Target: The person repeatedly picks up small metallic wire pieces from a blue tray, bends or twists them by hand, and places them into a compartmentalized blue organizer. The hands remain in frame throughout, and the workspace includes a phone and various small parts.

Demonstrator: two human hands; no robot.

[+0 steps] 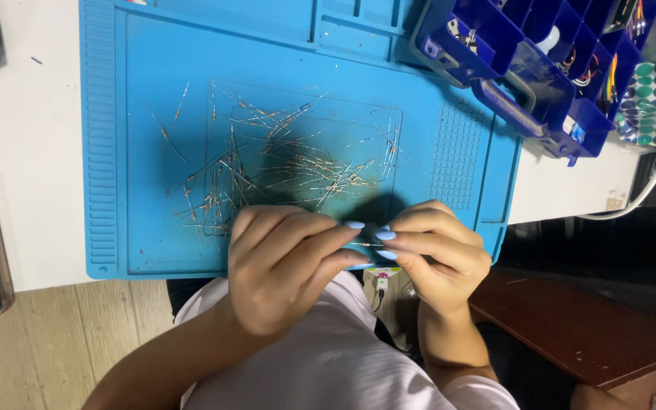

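Both hands are pinching one thin resistor (368, 244) between fingertips, left hand (286, 269) and right hand (438, 254) meeting at the near edge of a blue mat (153, 53). It looks like a single piece is being picked out from the scattered resistors (282, 163); handling its fine wire leads calls for a light, steady grip.

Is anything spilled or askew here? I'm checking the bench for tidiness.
Yes: many thin wire-leaded parts lie scattered in a loose tangle across the blue mat, pointing every way rather than sorted. The blue compartment box sits tilted, overlapping the mat's far corner. Both hands pinch one part together.
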